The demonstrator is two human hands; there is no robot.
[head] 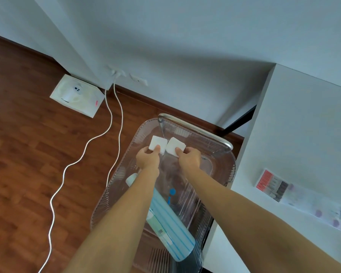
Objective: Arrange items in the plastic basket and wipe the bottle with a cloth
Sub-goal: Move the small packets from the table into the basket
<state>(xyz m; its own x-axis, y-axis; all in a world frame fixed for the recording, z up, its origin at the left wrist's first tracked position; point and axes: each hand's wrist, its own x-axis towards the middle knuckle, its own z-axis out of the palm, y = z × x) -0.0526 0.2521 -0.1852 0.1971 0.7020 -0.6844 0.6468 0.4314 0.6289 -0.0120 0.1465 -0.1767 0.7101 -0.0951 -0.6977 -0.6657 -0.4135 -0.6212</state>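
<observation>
A clear ribbed plastic basket (pixel 220 160) with a metal handle (pixel 195 129) stands on the wooden floor beside a white table. Both my hands reach into its far end. My left hand (pixel 149 157) pinches a small white square pad (pixel 156 143). My right hand (pixel 188 157) pinches a second white square pad (pixel 174 145) next to the first; the two pads nearly touch. A white bottle (pixel 132 179) lies in the basket under my left forearm, wrapped lower down in a light blue striped cloth (pixel 171 223). A blue mark (pixel 172 192) shows on the basket floor.
The white table (pixel 295 134) borders the basket on the right, with a flat clear packet of small coloured items (pixel 280 188) on it. Two white cables (pixel 114 119) run from wall sockets across the floor at left. A white square box (pixel 77 94) sits by the wall.
</observation>
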